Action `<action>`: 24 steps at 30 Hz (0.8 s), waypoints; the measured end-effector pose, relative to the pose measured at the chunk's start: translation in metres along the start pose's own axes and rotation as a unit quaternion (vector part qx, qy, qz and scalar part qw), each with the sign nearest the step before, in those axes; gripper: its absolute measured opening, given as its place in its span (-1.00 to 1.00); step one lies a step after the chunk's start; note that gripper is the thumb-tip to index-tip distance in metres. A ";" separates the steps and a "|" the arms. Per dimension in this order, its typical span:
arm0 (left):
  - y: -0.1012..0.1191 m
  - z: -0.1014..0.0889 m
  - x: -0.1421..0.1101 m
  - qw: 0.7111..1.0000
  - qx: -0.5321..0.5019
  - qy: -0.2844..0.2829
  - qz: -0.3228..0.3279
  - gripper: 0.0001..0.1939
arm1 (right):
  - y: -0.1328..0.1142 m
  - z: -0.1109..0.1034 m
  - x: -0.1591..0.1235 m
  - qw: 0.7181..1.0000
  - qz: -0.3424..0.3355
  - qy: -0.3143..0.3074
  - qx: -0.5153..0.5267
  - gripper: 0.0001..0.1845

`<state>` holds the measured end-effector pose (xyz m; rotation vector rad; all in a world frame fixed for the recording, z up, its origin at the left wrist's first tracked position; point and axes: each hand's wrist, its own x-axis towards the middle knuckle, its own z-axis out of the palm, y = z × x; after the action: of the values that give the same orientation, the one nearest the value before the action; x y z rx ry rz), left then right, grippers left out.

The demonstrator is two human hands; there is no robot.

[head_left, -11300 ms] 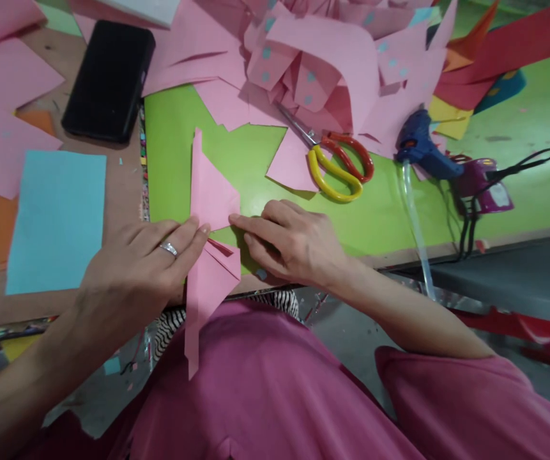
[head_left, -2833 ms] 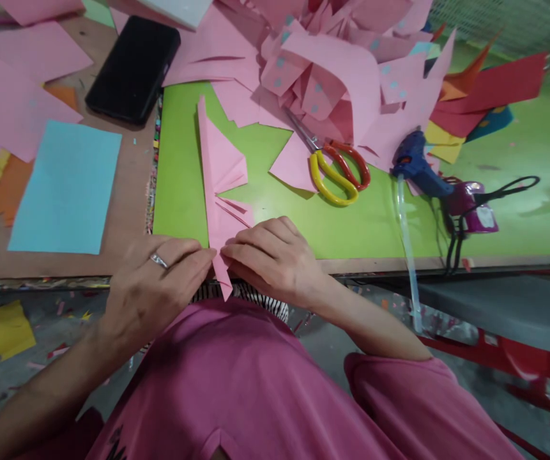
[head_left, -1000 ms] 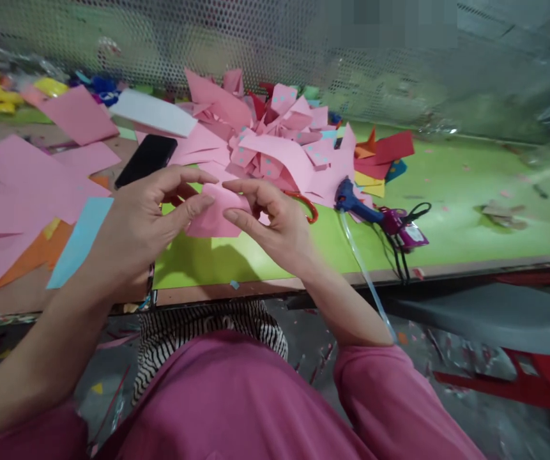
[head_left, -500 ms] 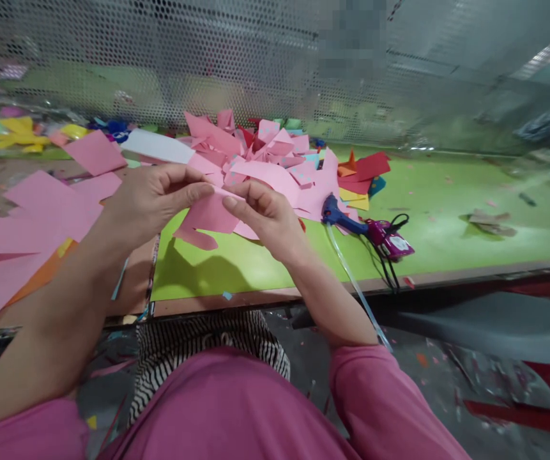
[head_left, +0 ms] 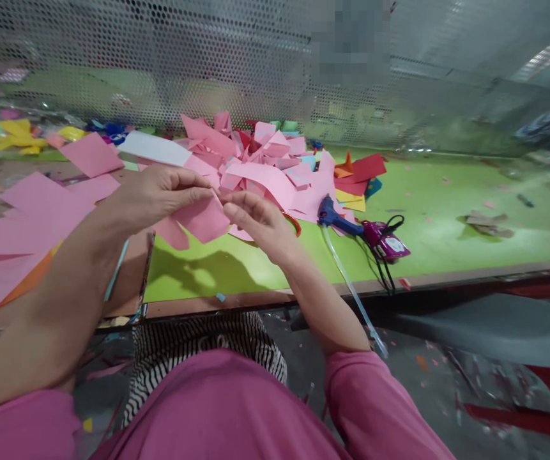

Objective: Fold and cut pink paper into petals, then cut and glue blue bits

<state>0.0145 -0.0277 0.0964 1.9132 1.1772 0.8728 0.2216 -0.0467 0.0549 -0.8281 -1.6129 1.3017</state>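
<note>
A folded piece of pink paper (head_left: 205,220) is pinched between the thumb and fingers of my left hand (head_left: 164,191), above the green table top. My right hand (head_left: 262,223) is closed at the paper's right edge, thumb and index fingertip pressed against it; the other fingers are curled. A loose flap of the paper hangs below my left fingers. Behind both hands lies a heap of pink paper pieces (head_left: 265,172), some dotted with blue. Right of my right hand is a blue glue gun (head_left: 339,217) with a clear glue stick (head_left: 351,287) extending over the table's front edge.
A purple object (head_left: 384,241) with a black cord lies beside the glue gun. Large pink sheets (head_left: 39,211) lie at left, yellow paper (head_left: 13,135) behind them. Red paper (head_left: 368,169) sits right of the heap. A perforated metal panel (head_left: 236,64) stands behind the table (head_left: 447,204).
The pink paper has turned and tilted between my hands, its flap swinging left. My right fingers have shifted to its edge. A red curved piece shows more beside my right hand.
</note>
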 end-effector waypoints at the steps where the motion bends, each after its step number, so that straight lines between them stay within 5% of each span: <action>1: 0.000 -0.002 0.003 0.999 0.027 -0.029 0.009 -0.70 | 0.000 -0.002 0.000 1.000 0.007 -0.002 -0.010 -0.57; 12: -0.026 0.016 0.044 0.959 0.179 -0.218 0.027 -0.73 | 0.036 -0.014 0.007 0.987 0.133 -0.027 -0.087 -0.66; 24: -0.059 0.019 0.048 0.950 0.174 -0.260 -0.002 -0.64 | 0.052 -0.013 0.012 0.967 0.174 0.013 -0.186 -0.65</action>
<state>0.0214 0.0311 0.0458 2.2317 1.0486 0.1273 0.2277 -0.0186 0.0084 -1.4039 -1.7739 1.2272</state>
